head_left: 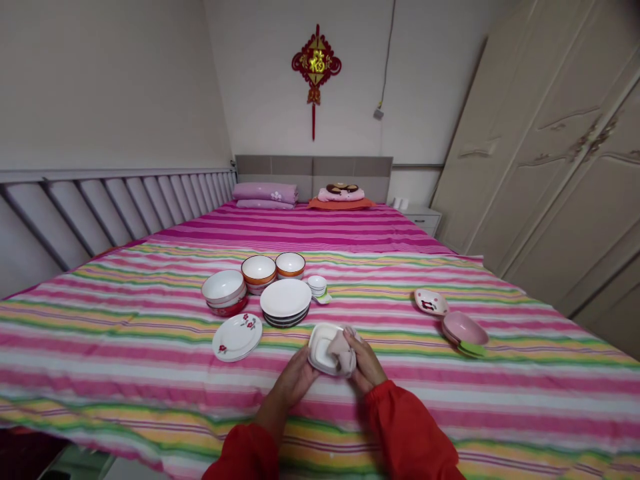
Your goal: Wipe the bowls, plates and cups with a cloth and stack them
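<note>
My left hand (296, 377) grips the near left edge of a small white square dish (320, 343), held just above the striped bedspread. A greyish cloth (342, 351) is pressed into the dish by my right hand (367, 363), whose fingers close over it. Both arms wear red sleeves. Just beyond the dish lies a stack of white plates (286, 300). A flowered plate (237, 337) lies to the left of my hands.
Stacked bowls (225, 291), two orange-rimmed bowls (259, 269) and small white cups (317, 285) stand further back. A pink bowl (464, 328) and a small patterned dish (431, 302) lie to the right. Pillows (265, 193) line the headboard; a wardrobe (560, 167) stands at right.
</note>
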{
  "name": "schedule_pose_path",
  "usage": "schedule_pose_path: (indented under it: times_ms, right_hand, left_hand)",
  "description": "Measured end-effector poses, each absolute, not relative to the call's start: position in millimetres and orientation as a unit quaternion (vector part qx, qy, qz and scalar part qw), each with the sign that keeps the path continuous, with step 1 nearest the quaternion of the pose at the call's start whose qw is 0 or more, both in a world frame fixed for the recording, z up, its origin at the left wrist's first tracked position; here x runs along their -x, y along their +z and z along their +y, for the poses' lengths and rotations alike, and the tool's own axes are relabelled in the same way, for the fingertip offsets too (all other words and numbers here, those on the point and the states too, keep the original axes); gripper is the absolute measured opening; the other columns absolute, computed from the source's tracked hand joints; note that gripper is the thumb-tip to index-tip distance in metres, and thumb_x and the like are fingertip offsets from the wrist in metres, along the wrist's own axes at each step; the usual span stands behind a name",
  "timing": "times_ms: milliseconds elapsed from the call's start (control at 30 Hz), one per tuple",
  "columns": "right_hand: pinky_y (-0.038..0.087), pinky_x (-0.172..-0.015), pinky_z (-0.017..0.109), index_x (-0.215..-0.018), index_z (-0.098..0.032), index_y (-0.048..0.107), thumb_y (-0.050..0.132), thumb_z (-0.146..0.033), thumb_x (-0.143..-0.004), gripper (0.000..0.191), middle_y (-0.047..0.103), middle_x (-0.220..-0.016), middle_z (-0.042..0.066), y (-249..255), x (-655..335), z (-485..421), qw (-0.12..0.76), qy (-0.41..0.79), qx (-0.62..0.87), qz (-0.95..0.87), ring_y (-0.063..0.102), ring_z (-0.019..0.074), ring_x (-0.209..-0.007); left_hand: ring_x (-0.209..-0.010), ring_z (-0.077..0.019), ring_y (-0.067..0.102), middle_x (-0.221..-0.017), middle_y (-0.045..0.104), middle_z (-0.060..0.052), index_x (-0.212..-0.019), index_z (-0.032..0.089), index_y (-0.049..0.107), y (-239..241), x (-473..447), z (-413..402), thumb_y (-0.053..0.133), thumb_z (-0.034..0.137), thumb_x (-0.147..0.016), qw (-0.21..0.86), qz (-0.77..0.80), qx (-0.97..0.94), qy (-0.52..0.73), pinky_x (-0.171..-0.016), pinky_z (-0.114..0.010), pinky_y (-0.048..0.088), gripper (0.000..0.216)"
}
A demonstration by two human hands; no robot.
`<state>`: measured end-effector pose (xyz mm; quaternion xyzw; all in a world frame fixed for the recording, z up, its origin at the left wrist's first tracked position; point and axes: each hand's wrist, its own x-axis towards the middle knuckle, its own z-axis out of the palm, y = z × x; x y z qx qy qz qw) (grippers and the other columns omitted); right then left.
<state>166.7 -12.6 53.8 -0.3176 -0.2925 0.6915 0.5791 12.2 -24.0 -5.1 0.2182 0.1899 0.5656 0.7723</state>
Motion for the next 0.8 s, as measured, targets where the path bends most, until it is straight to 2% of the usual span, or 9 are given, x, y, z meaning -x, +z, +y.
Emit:
schedule_pose_path:
  times_ms: [67, 167, 267, 367, 467, 567, 633, 733, 800]
  right_hand:
    - [0.051, -0.063, 0.027, -0.077, -0.016, 0.063, 0.083, -0.041, -0.057, 0.038, 0.064, -0.069, 0.001, 46, -168, -12, 0.575, 0.7, 0.325, -0.27, 0.062, 0.0164, -0.065]
    - [0.05, -0.064, 0.028, -0.078, -0.015, 0.063, 0.083, -0.042, -0.055, 0.04, 0.065, -0.071, 0.002, 36, -172, -6, 0.595, 0.652, 0.374, -0.286, 0.061, 0.0168, -0.066]
    - [0.046, -0.062, 0.028, -0.079, -0.014, 0.065, 0.077, -0.049, -0.06, 0.042, 0.064, -0.07, 0.001, 35, -179, 4, 0.64, 0.508, 0.462, -0.345, 0.057, 0.0163, -0.065]
    - [0.045, -0.065, 0.029, -0.082, -0.014, 0.066, 0.066, -0.054, -0.071, 0.042, 0.064, -0.073, 0.003, 40, -182, 10, 0.641, 0.376, 0.505, -0.439, 0.057, 0.018, -0.07]
    - [0.046, -0.073, 0.032, -0.089, -0.016, 0.067, 0.055, -0.048, -0.083, 0.035, 0.066, -0.084, 0.006, 45, -169, 6, 0.592, 0.295, 0.482, -0.574, 0.058, 0.0202, -0.08]
    - [0.045, -0.086, 0.037, -0.102, -0.017, 0.066, 0.048, -0.034, -0.089, 0.028, 0.064, -0.1, 0.01, 48, -145, -4, 0.537, 0.183, 0.454, -0.686, 0.057, 0.023, -0.095]
    - [0.043, -0.093, 0.041, -0.109, -0.016, 0.064, 0.047, -0.025, -0.089, 0.027, 0.062, -0.107, 0.012, 48, -129, -11, 0.485, 0.116, 0.439, -0.748, 0.054, 0.0249, -0.103]
    - [0.041, -0.096, 0.047, -0.108, -0.015, 0.065, 0.049, -0.016, -0.086, 0.026, 0.063, -0.107, 0.014, 41, -112, -20, 0.377, 0.039, 0.416, -0.826, 0.053, 0.0288, -0.109]
    - [0.041, -0.097, 0.05, -0.112, -0.012, 0.064, 0.05, -0.012, -0.085, 0.03, 0.063, -0.112, 0.017, 32, -107, -24, 0.338, -0.006, 0.411, -0.847, 0.05, 0.0315, -0.116]
  left_hand:
    - [-0.111, -0.0248, 0.06, -0.104, 0.071, -0.01, -0.102, 0.014, 0.068, -4, -12, -26, 0.069, 0.017, -0.077, 0.768, 0.199, -0.225, 0.566, -0.105, -0.042, 0.037, 0.026]
    - [-0.103, -0.0221, 0.064, -0.101, 0.072, -0.009, -0.105, 0.014, 0.067, -2, -13, -28, 0.067, 0.011, -0.077, 0.769, 0.223, -0.218, 0.559, -0.103, -0.041, 0.04, 0.028]
    - [-0.097, -0.0182, 0.066, -0.099, 0.073, -0.007, -0.106, 0.016, 0.066, -1, -14, -27, 0.065, 0.011, -0.08, 0.76, 0.245, -0.192, 0.57, -0.101, -0.037, 0.042, 0.027]
    - [-0.095, -0.0157, 0.066, -0.098, 0.073, -0.006, -0.104, 0.016, 0.065, -1, -15, -26, 0.061, 0.014, -0.084, 0.756, 0.26, -0.167, 0.577, -0.101, -0.034, 0.042, 0.021]
    - [-0.1, -0.0175, 0.064, -0.101, 0.072, -0.007, -0.108, 0.016, 0.063, -1, -16, -24, 0.057, 0.017, -0.087, 0.758, 0.257, -0.161, 0.577, -0.103, -0.036, 0.041, 0.022]
    - [-0.106, -0.0194, 0.062, -0.103, 0.071, -0.008, -0.115, 0.016, 0.061, -2, -17, -24, 0.056, 0.018, -0.088, 0.756, 0.242, -0.162, 0.586, -0.105, -0.038, 0.039, 0.028]
    - [-0.111, -0.0201, 0.06, -0.106, 0.07, -0.008, -0.119, 0.016, 0.059, -6, -17, -23, 0.056, 0.017, -0.087, 0.76, 0.225, -0.166, 0.587, -0.106, -0.038, 0.038, 0.033]
    - [-0.116, -0.0211, 0.057, -0.113, 0.068, -0.009, -0.124, 0.016, 0.057, -15, -16, -19, 0.054, 0.018, -0.086, 0.78, 0.2, -0.167, 0.569, -0.106, -0.037, 0.038, 0.038]
    - [-0.116, -0.0218, 0.057, -0.115, 0.067, -0.01, -0.125, 0.015, 0.056, -22, -14, -16, 0.052, 0.022, -0.087, 0.79, 0.196, -0.171, 0.555, -0.105, -0.037, 0.039, 0.04]
